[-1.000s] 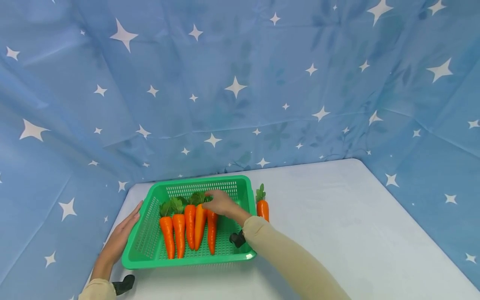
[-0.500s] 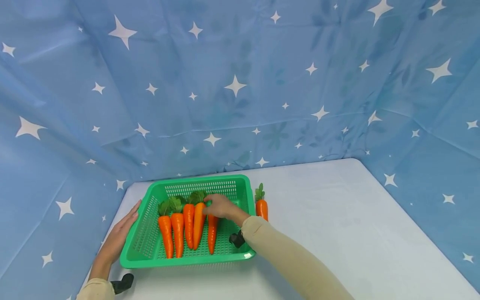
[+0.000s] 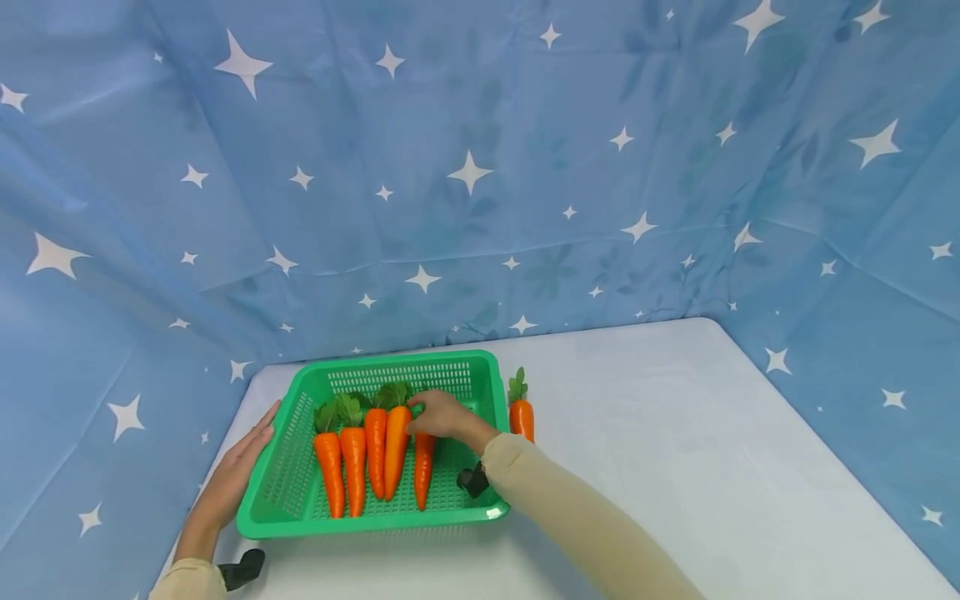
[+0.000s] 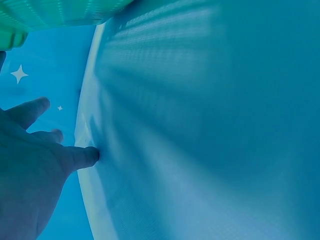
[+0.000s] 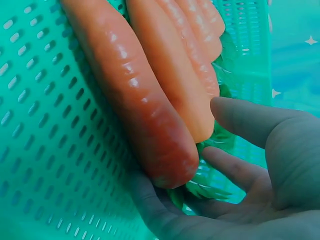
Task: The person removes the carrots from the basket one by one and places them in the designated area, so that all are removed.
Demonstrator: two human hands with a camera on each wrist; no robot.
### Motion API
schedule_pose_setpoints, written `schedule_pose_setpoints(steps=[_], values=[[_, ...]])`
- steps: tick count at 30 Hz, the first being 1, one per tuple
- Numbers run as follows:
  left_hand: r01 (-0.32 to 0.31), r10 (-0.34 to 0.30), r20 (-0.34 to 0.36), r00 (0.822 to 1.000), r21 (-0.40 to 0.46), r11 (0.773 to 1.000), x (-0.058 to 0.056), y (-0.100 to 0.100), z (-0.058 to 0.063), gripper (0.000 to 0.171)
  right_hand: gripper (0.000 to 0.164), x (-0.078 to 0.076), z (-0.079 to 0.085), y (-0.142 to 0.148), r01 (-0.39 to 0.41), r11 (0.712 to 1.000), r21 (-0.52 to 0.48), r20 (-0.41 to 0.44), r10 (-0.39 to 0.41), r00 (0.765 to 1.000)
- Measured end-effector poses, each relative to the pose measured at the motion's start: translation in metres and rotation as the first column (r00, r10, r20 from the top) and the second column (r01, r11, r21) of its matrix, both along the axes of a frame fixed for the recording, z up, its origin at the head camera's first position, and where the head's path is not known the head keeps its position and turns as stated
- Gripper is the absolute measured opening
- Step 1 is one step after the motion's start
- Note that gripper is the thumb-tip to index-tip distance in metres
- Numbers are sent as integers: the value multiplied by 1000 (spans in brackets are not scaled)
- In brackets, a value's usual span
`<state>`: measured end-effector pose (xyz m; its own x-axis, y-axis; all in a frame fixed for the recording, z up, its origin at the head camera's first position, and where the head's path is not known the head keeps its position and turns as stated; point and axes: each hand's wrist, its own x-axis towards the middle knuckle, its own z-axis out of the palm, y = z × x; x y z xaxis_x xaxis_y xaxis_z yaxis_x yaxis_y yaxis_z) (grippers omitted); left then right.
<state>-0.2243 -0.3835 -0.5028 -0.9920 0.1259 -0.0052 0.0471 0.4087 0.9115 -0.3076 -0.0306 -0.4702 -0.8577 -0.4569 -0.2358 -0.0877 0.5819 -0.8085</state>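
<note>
Fingers stretched out, my left hand (image 3: pixel 236 475) lies along the left side of the green plastic basket (image 3: pixel 375 527). In the left wrist view that hand (image 4: pixel 35 170) has its fingers spread. Inside the basket, my right hand (image 3: pixel 442 414) is at the leafy end of the rightmost carrot (image 3: pixel 423 471). The right wrist view shows the thumb of this hand (image 5: pixel 280 160) at the crown of a paler orange carrot (image 5: pixel 175 75), other fingers around the leaf end of the glossy carrot (image 5: pixel 125 85). Left of these, several carrots (image 3: pixel 353 471) lie side by side, leaves toward the back.
Another carrot (image 3: pixel 522 419) with leaves lies on the white table (image 3: pixel 675 433), just right of the basket, partly hidden by the right sleeve (image 3: pixel 570 508). A blue curtain with white stars (image 3: pixel 450 208) hangs behind and at both sides.
My right hand has shifted slightly down and to the right, and the gap between the two rightmost carrots has widened a little. The left hand stays at the basket's side.
</note>
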Motion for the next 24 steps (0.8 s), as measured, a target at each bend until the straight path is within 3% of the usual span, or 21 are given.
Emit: schedule_pose_setpoints(steps=[5, 13, 24], values=[[-4, 4, 8, 1000, 13, 1000, 0, 0, 1, 58, 56, -1, -2, -1, 0, 1000, 25, -4, 0, 1000], [-14, 13, 27, 1000, 24, 1000, -1, 2, 2, 59, 53, -3, -7, -3, -32, 989, 142, -97, 46, 994], [-12, 12, 6, 1000, 7, 1000, 1, 2, 1, 58, 52, -3, -4, 0, 2, 997, 76, -62, 2, 998]])
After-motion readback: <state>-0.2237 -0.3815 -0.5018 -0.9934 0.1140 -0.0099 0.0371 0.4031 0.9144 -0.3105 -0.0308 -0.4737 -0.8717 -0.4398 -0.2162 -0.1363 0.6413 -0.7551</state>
